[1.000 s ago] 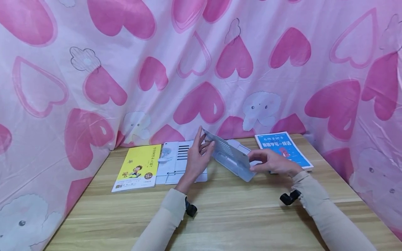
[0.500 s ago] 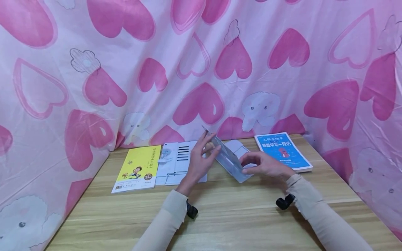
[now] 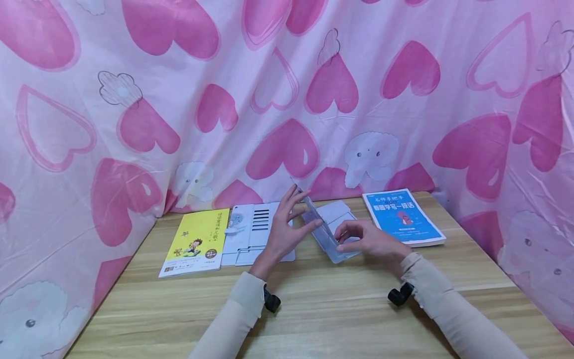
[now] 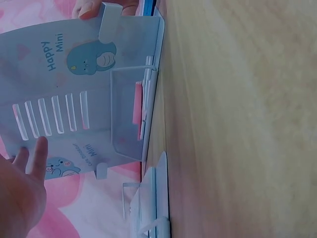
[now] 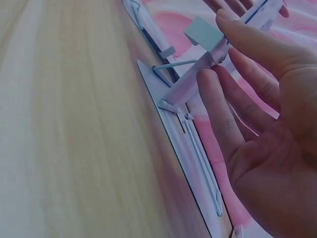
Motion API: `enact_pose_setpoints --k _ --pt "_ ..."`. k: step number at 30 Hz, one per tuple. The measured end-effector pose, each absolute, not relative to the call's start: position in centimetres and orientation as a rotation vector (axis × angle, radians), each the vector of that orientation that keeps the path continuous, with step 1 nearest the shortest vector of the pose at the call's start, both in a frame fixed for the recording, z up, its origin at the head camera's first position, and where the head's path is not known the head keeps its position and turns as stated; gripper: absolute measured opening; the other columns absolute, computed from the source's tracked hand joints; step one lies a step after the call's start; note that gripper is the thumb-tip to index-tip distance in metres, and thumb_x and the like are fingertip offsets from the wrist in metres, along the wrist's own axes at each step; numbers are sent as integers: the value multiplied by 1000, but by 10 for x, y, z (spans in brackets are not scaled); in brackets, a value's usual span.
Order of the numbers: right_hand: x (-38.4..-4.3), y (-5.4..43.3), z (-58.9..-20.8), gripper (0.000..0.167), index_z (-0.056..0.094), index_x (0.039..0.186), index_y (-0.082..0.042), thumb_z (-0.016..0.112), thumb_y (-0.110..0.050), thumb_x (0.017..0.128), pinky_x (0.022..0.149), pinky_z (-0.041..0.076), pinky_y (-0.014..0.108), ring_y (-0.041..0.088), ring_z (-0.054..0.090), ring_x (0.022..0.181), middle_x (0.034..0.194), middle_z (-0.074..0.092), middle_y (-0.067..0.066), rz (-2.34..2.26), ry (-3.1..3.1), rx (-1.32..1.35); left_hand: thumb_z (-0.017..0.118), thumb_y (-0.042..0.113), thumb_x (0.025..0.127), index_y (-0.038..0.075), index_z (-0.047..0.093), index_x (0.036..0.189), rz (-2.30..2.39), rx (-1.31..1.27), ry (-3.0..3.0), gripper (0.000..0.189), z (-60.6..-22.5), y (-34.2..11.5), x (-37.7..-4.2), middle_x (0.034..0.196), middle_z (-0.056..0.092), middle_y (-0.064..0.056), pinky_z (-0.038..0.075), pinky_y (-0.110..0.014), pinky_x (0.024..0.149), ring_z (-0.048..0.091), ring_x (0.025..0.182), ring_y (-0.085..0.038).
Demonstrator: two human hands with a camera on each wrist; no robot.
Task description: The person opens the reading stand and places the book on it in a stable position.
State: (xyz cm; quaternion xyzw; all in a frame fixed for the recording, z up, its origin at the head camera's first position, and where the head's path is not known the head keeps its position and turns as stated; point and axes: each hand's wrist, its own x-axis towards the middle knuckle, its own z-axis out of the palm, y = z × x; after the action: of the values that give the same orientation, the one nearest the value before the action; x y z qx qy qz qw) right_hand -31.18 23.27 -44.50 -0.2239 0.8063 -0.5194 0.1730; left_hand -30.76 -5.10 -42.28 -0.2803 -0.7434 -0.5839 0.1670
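Swinging round since a second ago, the pale-blue slotted metal stand (image 4: 99, 91) is showing its edge and resting on the wood-grain table (image 3: 336, 309). The right hand (image 3: 367, 243) is pinching its side; the left hand (image 3: 284, 233), fingers apart, is touching it (lightly, it seems). Loosening that pinch early could be risking a collapse. A yellow paperback (image 3: 195, 244) is lying farther left.

Head view looks forward and down; close, sideways-tilted wrist views share the stand (image 4: 99, 104).

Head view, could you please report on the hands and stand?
Right hand pinching stand, left hand at printed side. Panel tilted, base on table. Nothing visibly blocking.
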Motion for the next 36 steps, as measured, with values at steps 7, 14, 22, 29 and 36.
enact_pose_setpoints --k 7,14,22,29,36 --pt "-308 222 -443 30 72 118 -21 85 -33 95 100 56 38 31 64 119 125 70 5 -1474 2331 -733 91 56 84 45 42 162 -1686 -819 -2202 93 -421 -53 -307 181 12 17 52 -57 119 60 144 -32" --pt "-307 220 -442 30 71 125 -23 81 -35 99 101 58 32 29 65 122 129 70 4 -1435 2347 -732 88 45 89 45 37 164 -1663 -834 -2199 90 -422 -54 -308 180 13 19 53 -53 119 45 155 -19" --pt "-316 227 -449 35 73 131 -17 83 -21 97 113 56 54 28 65 124 133 71 5 -1192 2700 -640 83 44 93 39 37 166 -1674 -865 -2166 86 -422 -56 -310 180 18 17 53 -53 119 41 158 -14" --pt "-316 232 -450 56 70 137 -13 90 -35 90 120 47 65 38 55 138 147 63 15 -950 2862 -555 78 40 96 37 41 164 -1658 -886 -2127 78 -424 -59 -312 180 27 -1 57 -53 113 48 154 -19" --pt "-313 230 -448 57 71 137 -16 91 -38 89 115 51 58 29 59 126 137 68 10 -893 2821 -568 75 36 98 24 52 158 -1670 -913 -2096 65 -425 -60 -310 179 28 -1 60 -42 109 48 153 -19"
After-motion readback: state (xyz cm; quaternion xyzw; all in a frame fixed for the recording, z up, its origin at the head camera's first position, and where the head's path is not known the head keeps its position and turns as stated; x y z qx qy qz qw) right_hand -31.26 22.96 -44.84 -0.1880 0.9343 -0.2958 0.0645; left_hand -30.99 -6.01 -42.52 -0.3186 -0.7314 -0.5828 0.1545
